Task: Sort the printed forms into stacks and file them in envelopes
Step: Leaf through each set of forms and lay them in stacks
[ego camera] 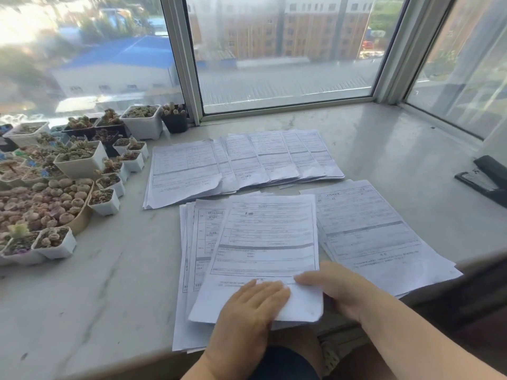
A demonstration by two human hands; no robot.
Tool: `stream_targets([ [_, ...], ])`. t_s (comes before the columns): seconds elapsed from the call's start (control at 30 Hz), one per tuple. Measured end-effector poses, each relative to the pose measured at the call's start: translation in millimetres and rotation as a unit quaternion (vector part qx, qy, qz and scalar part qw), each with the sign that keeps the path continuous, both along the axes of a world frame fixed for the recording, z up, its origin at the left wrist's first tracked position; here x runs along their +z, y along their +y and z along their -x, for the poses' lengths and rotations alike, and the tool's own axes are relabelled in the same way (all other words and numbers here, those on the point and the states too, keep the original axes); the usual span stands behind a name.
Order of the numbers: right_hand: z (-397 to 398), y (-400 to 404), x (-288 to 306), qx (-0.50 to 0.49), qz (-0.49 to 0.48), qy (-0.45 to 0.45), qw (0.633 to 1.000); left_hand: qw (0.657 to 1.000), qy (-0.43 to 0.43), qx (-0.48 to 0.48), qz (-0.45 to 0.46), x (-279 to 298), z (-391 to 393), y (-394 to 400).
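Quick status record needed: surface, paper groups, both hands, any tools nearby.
surface: marble windowsill
far papers: fanned forms
near stack: near stack, top sheet skewed
right stack: right stack
left hand: flat on the top sheet's lower edge
right hand: fingers on the sheet's lower right corner
tool: black stapler, far right
envelopes: none visible

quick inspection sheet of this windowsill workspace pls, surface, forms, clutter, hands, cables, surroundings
Surface: pale marble windowsill.
Job's things: fanned row of forms at the back; near stack with a top sheet askew; right stack. No envelopes seen.
Clutter: succulent pots at left; black stapler at right.
Hands: left hand rests on the top sheet's near edge; right hand touches its corner.
Cables: nothing seen.
Surroundings: windows facing buildings.
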State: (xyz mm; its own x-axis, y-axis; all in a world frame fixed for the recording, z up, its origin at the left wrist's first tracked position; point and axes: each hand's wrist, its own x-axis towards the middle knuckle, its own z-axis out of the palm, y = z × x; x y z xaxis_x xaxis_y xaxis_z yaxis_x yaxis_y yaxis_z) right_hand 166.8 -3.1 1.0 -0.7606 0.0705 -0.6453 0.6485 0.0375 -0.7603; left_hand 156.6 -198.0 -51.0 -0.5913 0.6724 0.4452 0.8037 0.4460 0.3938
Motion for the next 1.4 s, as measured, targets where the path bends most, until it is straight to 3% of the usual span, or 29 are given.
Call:
stream_targets([
  [0.1, 6.1, 8.0, 6.7, -0.028, -0.053, 0.056, 0.997, 0.998, 0.023, -0.027, 0.052, 15.9, 11.9, 6.8],
  [0.2, 28.9, 39.3, 23.8, -0.137, -0.031, 0.131, 0.981, 1.0, -0.027, -0.006, 0.001, 35.4, 42.2, 6.7],
  [0.33, 88.0, 87.4, 40.2, -0.28, -0.029, 0.216, 0.935, 0.99, -0.048, 0.106, -0.075, 52.7, 117.4, 5.3],
  [0.47, 154.1, 115.3, 48.0, -0.349, 0.026, 0.27, 0.897, 0.972, -0.116, 0.202, -0.017, 44.0, 208.0, 8.4],
  [0.57, 201.5, 123.5, 43.6, -0.383, 0.042, 0.268, 0.883, 0.959, -0.15, 0.233, 0.06, 28.9, 267.3, 21.1],
  [0.7, 254.8, 126.3, 34.6, -0.415, 0.063, 0.244, 0.874, 0.921, -0.201, 0.241, 0.23, 2.0, 314.5, 39.9],
  [0.77, 277.0, 124.7, 28.6, -0.406, 0.087, 0.218, 0.883, 0.915, -0.218, 0.232, 0.246, -11.3, 326.3, 45.2],
  [0.9, 304.9, 112.6, 13.5, -0.345, 0.141, 0.143, 0.917, 0.939, -0.109, 0.234, 0.229, -26.7, 332.1, 49.6],
  [1.03, 321.0, 97.4, -1.2, -0.29, 0.128, 0.105, 0.943, 0.94, -0.026, 0.233, 0.248, -30.4, 328.8, 49.5],
  [1.13, 330.2, 99.7, -9.4, -0.294, 0.128, 0.092, 0.943, 0.967, -0.021, 0.219, 0.131, -29.0, 326.6, 49.1],
  [1.23, 331.9, 113.8, -8.5, -0.315, 0.143, 0.125, 0.93, 0.951, -0.12, 0.283, -0.02, -29.6, 326.7, 44.1],
  [1.3, 331.2, 130.1, -6.1, -0.322, 0.059, 0.151, 0.933, 0.921, -0.188, 0.314, -0.13, -26.6, 327.4, 39.0],
  [1.4, 330.8, 149.8, -1.7, -0.223, -0.093, 0.179, 0.954, 0.825, -0.285, 0.359, -0.329, -22.9, 331.6, 28.6],
])
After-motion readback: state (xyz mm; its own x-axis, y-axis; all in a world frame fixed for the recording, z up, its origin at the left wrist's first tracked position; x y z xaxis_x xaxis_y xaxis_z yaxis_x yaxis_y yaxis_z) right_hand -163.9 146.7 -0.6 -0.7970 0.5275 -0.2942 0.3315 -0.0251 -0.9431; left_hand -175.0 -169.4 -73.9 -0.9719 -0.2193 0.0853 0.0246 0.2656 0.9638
